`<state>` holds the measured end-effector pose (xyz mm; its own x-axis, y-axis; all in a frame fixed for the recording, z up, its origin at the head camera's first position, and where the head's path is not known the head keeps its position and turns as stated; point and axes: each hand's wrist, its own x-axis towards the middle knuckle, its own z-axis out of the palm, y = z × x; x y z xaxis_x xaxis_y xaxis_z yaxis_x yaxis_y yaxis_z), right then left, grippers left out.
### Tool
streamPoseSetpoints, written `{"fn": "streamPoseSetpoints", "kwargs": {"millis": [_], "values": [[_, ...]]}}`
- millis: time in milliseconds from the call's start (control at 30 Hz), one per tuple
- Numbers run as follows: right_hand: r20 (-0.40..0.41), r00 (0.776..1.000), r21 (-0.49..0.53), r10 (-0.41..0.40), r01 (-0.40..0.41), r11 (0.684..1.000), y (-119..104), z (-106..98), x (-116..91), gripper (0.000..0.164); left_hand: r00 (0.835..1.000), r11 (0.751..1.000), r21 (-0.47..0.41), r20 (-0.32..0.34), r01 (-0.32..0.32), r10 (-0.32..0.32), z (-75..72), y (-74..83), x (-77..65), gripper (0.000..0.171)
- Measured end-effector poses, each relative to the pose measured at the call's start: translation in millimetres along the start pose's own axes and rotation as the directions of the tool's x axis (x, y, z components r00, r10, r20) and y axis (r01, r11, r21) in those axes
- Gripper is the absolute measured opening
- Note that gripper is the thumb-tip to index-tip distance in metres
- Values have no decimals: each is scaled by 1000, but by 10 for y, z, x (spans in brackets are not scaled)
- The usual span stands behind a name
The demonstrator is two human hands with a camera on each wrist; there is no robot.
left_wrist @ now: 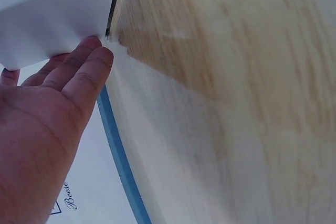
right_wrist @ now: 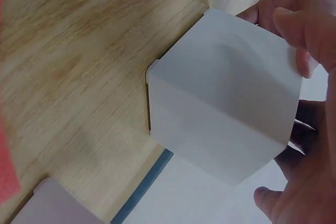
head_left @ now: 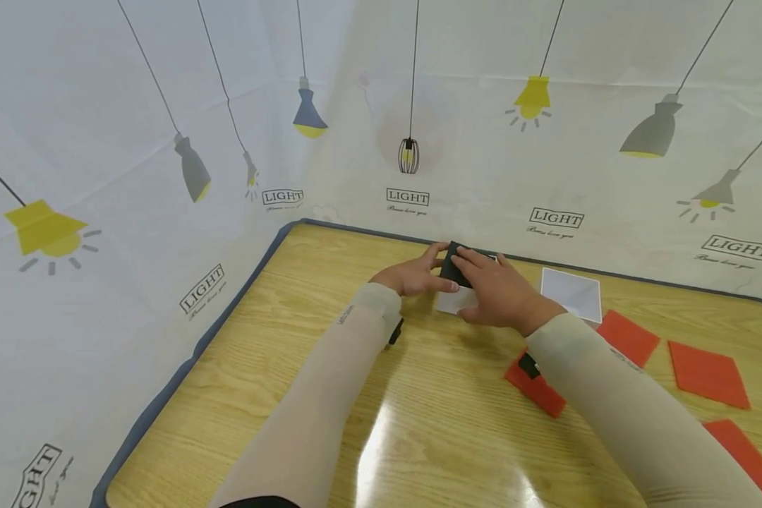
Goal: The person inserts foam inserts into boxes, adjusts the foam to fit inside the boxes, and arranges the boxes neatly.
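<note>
A cube-like box [right_wrist: 226,87] with smooth white sides stands at the far side of the table, and the head view shows its black top [head_left: 451,265]. My left hand [head_left: 413,276] holds the box at its left, the thumb along the near top edge and the fingers reaching round the left side. Those fingers [left_wrist: 79,69] lie straight against the white wall in the left wrist view. Across the black top rest the extended fingers of my right hand [head_left: 500,293], its thumb hanging by the near face. The right hand hides the box's right part.
Right of the hands stands another white box [head_left: 571,293]. Several red cloth squares [head_left: 709,374] lie on the right of the wooden table [head_left: 279,367], one under the right forearm. A lamp-printed white curtain [head_left: 470,106] hangs along the back and left edges.
</note>
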<state>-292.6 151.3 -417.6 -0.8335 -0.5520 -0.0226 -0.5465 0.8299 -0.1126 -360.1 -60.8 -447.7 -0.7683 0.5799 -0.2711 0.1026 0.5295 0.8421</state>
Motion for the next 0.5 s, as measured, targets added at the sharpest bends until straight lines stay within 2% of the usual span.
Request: {"fn": "streamPoseSetpoints", "kwargs": {"millis": [200, 500], "values": [[35, 999, 8, 14, -14, 1000, -15, 4, 42, 99, 1000, 1000, 6, 2, 20, -20, -12, -18, 28, 105], [49, 998, -9, 24, -23, 1000, -17, 0, 95, 95, 1000, 1000, 5, 13, -5, 5, -13, -16, 14, 102]]}}
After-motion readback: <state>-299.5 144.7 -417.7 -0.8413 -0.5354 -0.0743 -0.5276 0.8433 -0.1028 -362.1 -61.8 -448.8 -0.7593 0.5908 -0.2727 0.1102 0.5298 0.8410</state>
